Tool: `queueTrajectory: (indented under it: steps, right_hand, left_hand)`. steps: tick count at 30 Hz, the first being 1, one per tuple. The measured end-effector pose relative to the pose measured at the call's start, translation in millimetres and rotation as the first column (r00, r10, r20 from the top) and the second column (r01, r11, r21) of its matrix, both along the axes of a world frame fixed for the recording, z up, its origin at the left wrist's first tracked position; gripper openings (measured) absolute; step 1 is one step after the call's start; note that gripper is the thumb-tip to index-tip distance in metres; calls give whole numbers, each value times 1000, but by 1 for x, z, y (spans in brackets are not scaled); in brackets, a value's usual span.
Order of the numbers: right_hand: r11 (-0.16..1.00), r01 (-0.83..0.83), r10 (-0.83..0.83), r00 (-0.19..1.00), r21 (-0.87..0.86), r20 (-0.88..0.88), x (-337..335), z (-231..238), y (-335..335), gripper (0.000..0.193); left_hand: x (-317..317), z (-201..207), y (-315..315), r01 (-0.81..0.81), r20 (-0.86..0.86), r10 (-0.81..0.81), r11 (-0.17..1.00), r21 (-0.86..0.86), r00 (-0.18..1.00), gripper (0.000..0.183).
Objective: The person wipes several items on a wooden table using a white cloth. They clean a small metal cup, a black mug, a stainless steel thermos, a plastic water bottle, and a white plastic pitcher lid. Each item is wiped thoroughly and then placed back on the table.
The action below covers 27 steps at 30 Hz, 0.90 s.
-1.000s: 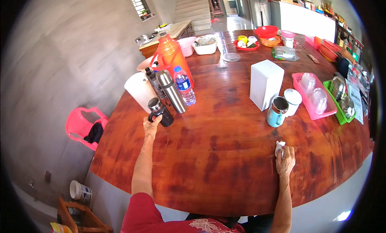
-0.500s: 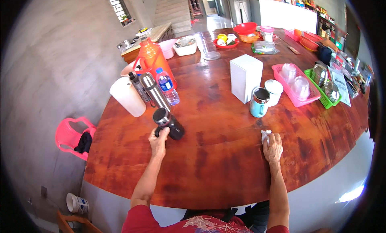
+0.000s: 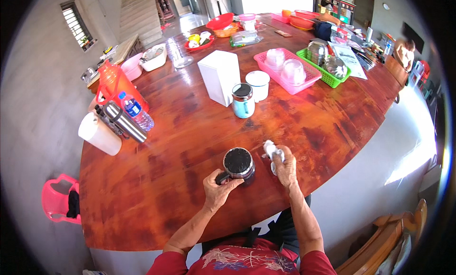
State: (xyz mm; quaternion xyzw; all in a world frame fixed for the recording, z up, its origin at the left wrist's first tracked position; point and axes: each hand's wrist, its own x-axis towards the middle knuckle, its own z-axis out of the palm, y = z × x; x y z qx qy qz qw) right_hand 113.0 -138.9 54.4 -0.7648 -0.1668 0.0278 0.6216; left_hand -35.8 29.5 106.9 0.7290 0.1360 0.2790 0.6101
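My left hand point(image 3: 218, 188) is closed round the handle of a black travel mug point(image 3: 239, 162) with a steel rim and dark lid. The mug looks upright, close in front of me over the near part of the table. To its right, my right hand point(image 3: 286, 168) grips a crumpled white tissue point(image 3: 272, 150), apart from the mug. Beyond both hands stand a light-blue mug point(image 3: 243, 103) with a dark lid, a white lidded cup point(image 3: 260, 89) and a tall white box point(image 3: 217, 77).
The brown wooden table point(image 3: 156, 199) curves around me. At left are a white jug point(image 3: 99, 135), steel flask point(image 3: 124, 121), water bottle point(image 3: 136, 111) and orange thermos point(image 3: 118, 82). A pink basket point(image 3: 304, 82) and green basket point(image 3: 335, 79) stand farther right. A person point(image 3: 403, 55) is at far right.
My view has turned right. The black mug, in my left hand, has moved rightward and nearer me, from beside the flask. My right hand has lifted the tissue from the tabletop.
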Motion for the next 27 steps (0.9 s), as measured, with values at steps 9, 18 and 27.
queueTrajectory:
  steps: [9,18,27]
  right_hand:
    - [933,-109,352,472,-343,808,-62,116,27,37]
    - [633,-290,748,466,-718,472,-39,144,65,19]
    - [879,-474,474,880,51,3,-10,93,57,32]
  left_hand:
    - [-4,-25,-5,35,-5,-35,999,25,999,32]
    - [-4,-40,-1,52,80,-57,997,56,995,29]
    - [1,-23,-14,114,223,-99,992,-59,970,61]
